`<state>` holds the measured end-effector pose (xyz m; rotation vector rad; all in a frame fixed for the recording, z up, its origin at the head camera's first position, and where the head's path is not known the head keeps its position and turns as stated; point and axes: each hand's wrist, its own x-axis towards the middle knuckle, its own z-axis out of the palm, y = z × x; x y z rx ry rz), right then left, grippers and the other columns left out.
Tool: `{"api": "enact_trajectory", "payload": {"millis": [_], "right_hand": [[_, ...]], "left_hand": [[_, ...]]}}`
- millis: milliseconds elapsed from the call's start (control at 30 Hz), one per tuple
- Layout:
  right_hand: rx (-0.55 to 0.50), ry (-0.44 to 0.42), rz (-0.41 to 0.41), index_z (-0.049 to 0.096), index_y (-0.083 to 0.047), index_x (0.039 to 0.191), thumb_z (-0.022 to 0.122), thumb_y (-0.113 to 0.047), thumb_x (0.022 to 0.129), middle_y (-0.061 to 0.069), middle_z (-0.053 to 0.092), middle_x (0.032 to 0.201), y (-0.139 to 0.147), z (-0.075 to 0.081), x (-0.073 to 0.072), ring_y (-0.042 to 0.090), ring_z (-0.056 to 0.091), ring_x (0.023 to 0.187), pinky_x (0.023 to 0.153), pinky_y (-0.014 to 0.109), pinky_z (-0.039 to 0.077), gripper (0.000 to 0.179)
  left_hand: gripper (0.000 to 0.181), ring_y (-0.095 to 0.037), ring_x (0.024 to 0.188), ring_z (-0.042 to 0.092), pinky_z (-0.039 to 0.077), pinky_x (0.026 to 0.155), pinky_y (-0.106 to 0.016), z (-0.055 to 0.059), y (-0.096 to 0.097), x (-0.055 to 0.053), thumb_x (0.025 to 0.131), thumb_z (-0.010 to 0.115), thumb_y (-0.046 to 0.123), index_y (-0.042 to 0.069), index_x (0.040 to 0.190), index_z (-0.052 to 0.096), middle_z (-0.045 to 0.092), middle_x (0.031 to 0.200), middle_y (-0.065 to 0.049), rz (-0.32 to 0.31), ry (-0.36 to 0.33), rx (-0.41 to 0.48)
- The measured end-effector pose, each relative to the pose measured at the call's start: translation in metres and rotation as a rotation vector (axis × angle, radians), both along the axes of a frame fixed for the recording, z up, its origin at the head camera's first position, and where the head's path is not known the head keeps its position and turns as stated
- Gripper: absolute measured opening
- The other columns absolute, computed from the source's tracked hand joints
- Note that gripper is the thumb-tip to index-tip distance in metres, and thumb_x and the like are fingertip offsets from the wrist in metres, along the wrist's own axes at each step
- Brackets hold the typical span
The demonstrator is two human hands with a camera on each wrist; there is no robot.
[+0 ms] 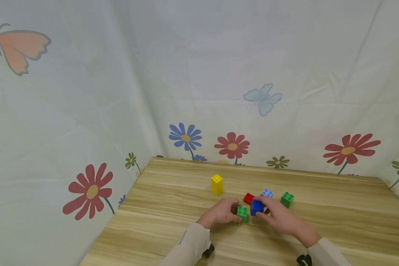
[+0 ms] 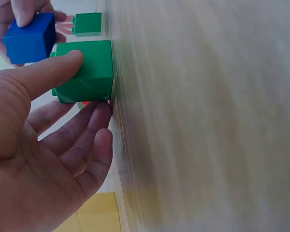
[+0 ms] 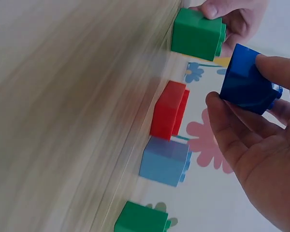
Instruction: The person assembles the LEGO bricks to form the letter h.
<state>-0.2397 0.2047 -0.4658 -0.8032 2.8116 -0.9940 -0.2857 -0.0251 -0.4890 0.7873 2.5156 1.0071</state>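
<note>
My left hand [image 1: 224, 211] pinches a green toy building block [image 2: 87, 71] between thumb and fingers, with the block standing on the table, studs up. To its right, my right hand [image 1: 279, 217] holds a dark blue block [image 3: 246, 79] by its sides, raised off the wood and slightly tilted in the right wrist view. Just behind the two hands lies a flat red block [image 3: 168, 110]. A light blue block [image 3: 164, 161] sits beside the red one, partly hidden by the right hand in the head view.
Another green block [image 1: 287, 200] stands right of the light blue one. A tall yellow block [image 1: 217, 185] stands behind the left hand. All are on a wood-grain table [image 1: 146, 218], with a flower-printed curtain [image 1: 203, 74] along its back and left edges.
</note>
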Motion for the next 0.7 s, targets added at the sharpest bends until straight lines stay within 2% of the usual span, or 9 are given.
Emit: {"api": "enact_trajectory", "payload": {"millis": [200,433,567,700], "right_hand": [[0.022,0.046,-0.023,0.049,-0.006,0.132,0.06,-0.032,0.094,0.007,0.057,0.123,-0.012,0.002,0.0,0.017,0.059,0.098,0.079,0.034,0.052,0.048],[0.019,-0.025,-0.06,0.048,-0.009,0.131,0.061,-0.03,0.093,0.007,0.056,0.123,-0.022,-0.001,-0.005,0.018,0.057,0.101,0.083,0.038,0.051,0.046],[-0.016,-0.044,-0.046,0.047,-0.009,0.13,0.06,-0.028,0.094,0.007,0.056,0.12,-0.026,-0.003,-0.008,0.016,0.056,0.097,0.081,0.035,0.051,0.042],[-0.014,-0.021,-0.011,0.048,-0.008,0.128,0.059,-0.027,0.095,0.005,0.057,0.116,-0.028,-0.005,-0.01,0.014,0.055,0.093,0.079,0.033,0.05,0.04]], "left_hand": [[0.025,-0.005,0.077,0.055,0.047,0.073,-0.021,0.002,0.0,0.001,0.082,0.076,0.015,0.014,0.102,0.061,0.061,0.09,0.008,0.006,-0.007,-0.002],[0.027,-0.005,0.078,0.055,0.047,0.074,-0.021,0.0,0.0,0.001,0.081,0.076,0.017,0.014,0.103,0.061,0.061,0.09,0.008,-0.006,0.011,-0.016],[0.028,-0.004,0.079,0.055,0.047,0.076,-0.021,-0.001,0.0,-0.002,0.081,0.076,0.019,0.014,0.103,0.06,0.062,0.09,0.008,-0.022,0.025,-0.024],[0.028,-0.004,0.08,0.055,0.047,0.078,-0.022,-0.002,0.0,-0.002,0.081,0.076,0.022,0.016,0.103,0.06,0.062,0.09,0.008,-0.031,0.031,-0.029]]}}
